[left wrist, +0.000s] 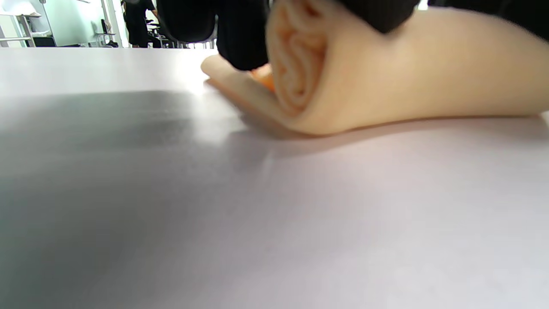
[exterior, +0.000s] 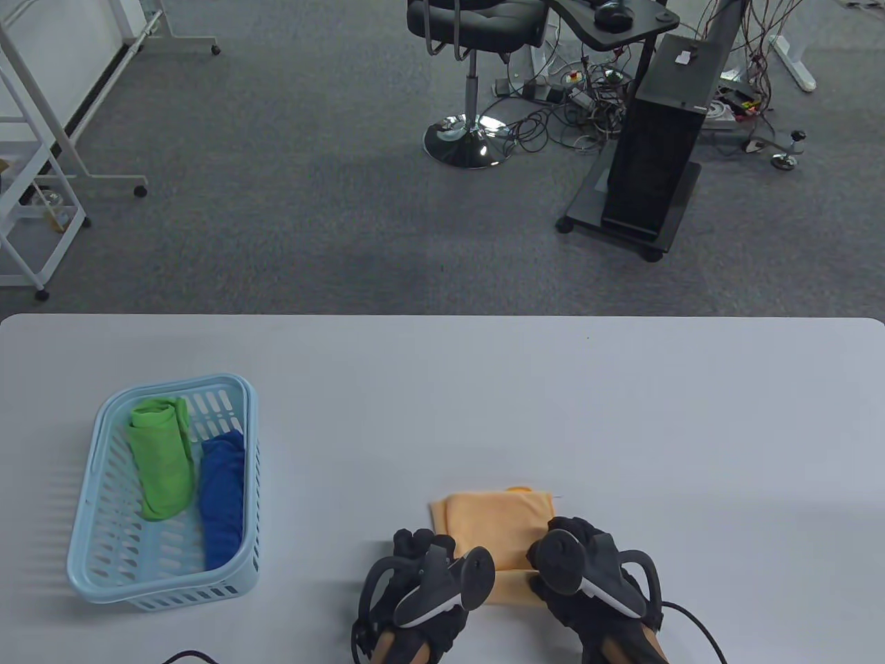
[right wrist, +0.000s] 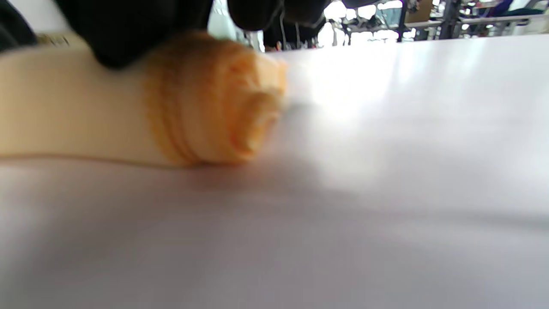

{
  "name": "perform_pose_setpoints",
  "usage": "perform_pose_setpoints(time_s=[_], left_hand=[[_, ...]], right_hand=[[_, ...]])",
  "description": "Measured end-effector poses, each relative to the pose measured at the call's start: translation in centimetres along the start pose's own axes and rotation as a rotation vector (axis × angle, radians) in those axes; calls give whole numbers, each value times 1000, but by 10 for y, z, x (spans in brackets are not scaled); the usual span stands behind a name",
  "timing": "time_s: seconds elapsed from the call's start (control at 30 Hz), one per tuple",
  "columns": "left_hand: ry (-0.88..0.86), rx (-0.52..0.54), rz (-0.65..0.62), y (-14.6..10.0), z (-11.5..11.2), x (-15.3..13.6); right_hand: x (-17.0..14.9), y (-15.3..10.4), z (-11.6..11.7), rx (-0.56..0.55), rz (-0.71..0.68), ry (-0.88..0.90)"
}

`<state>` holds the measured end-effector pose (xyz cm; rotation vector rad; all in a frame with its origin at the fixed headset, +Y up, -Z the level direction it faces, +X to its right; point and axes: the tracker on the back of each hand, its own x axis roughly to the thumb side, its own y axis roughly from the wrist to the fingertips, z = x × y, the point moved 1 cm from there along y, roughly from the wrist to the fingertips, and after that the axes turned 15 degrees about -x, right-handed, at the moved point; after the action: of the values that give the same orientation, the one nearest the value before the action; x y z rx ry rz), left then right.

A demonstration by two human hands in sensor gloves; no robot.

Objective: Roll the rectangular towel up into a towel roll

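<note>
An orange towel [exterior: 494, 529] lies on the white table [exterior: 622, 415] near its front edge, partly rolled from the near end, with a flat stretch left beyond the hands. My left hand [exterior: 422, 570] grips the left end of the roll [left wrist: 386, 81], where the spiral of layers shows. My right hand [exterior: 584, 560] grips the right end of the roll [right wrist: 206, 107]. In both wrist views black gloved fingers [left wrist: 240, 30] [right wrist: 128, 25] press down on top of the roll. The fingertips are hidden in the table view.
A light blue slotted basket [exterior: 104, 498] stands at the left, holding a green towel roll [exterior: 162, 456] and a blue towel roll [exterior: 222, 494]. Beyond the far table edge are carpet, a chair [exterior: 477, 41] and a black stand [exterior: 650, 159].
</note>
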<state>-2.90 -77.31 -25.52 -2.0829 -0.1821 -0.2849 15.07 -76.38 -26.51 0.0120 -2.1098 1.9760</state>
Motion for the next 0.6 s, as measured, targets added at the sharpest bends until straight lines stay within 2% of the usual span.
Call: perform_pose_setpoints(time_s=[0.07, 0.13, 0.23, 0.3, 0.4, 0.5, 0.57, 0.6], left_hand=[[23, -8, 18, 1, -3, -1], [10, -19, 29, 0, 0, -1], [41, 56, -15, -1, 1, 5], [92, 28, 3, -2, 3, 8], [40, 11, -30, -5, 3, 5], [61, -99, -5, -4, -3, 5], [136, -85, 13, -3, -4, 8], [131, -65, -4, -2, -4, 9]], right_hand=[[5, 0, 1, -52, -62, -12], [9, 0, 3, -35, -87, -75], [12, -1, 3, -28, -84, -95], [9, -2, 1, 21, -75, -101], [6, -3, 0, 30, -56, -37], [7, -4, 5, 94, -73, -98], [9, -3, 14, 165, -69, -137], [11, -4, 15, 148, -70, -146]])
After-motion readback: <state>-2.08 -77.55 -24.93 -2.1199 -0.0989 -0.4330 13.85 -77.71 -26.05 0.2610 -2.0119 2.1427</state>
